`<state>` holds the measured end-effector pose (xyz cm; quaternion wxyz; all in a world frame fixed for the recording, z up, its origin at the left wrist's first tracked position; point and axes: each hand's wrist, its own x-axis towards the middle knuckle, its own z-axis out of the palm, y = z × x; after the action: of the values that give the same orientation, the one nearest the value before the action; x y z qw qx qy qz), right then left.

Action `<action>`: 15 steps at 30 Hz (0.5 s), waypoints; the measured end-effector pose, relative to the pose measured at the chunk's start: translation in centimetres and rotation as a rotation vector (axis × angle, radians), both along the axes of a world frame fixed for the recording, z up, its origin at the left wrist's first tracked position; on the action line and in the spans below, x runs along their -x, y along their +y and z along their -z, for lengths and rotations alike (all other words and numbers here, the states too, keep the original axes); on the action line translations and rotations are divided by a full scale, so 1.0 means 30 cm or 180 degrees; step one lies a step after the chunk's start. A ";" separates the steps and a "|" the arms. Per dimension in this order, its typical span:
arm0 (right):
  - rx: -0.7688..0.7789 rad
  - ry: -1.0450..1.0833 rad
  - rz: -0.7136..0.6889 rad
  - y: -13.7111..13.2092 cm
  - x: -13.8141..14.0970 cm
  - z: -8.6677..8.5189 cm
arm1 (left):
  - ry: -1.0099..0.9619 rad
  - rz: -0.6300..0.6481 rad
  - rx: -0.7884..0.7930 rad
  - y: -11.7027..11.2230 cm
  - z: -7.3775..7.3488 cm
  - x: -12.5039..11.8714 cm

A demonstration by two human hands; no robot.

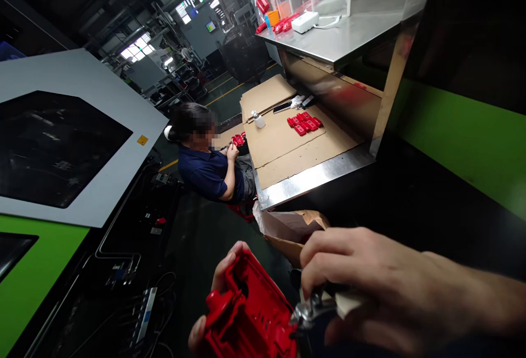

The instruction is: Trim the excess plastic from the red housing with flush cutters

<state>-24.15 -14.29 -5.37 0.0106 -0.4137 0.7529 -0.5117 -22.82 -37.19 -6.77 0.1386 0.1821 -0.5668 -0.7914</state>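
Observation:
At the bottom of the head view, my left hand [224, 270] is closed around a hollow red plastic housing [258, 309]. Its open side, with ribs and small slots inside, faces me. My right hand [361, 281] is wrapped round a metal hand tool [310, 311] with a pale grip. The tool's tip is at the housing's right edge; whether it touches cannot be made out. My fingers partly cover the tool, and its exact kind is unclear.
A seated person [209, 155] in dark blue handles a red part beside a cardboard-covered table [283, 155]. Several red parts [304, 122] and a small bottle [258, 120] are on it. Below stands a paper bag [283, 232]. A green-and-white machine [139, 117] flanks the left.

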 end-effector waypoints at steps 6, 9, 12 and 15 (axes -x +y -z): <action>0.0823 0.0122 -0.0196 -0.103 -0.014 0.095 | -0.0407 -0.0407 -0.0341 0.052 0.021 0.061; 0.1048 0.0161 -0.0105 -0.127 -0.009 0.119 | -0.0356 -0.0212 -0.0303 0.051 0.035 0.058; 0.1253 0.0184 -0.0061 -0.134 -0.010 0.118 | -0.0328 -0.0032 -0.0290 0.049 0.041 0.045; 0.1457 0.0082 0.0032 -0.144 -0.022 0.112 | -0.0309 0.0112 -0.0296 0.038 0.048 0.028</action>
<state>-23.49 -18.62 -8.74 -0.0957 -0.4081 0.6193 -0.6639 -23.68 -36.06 -8.20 0.0884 0.2166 -0.5386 -0.8094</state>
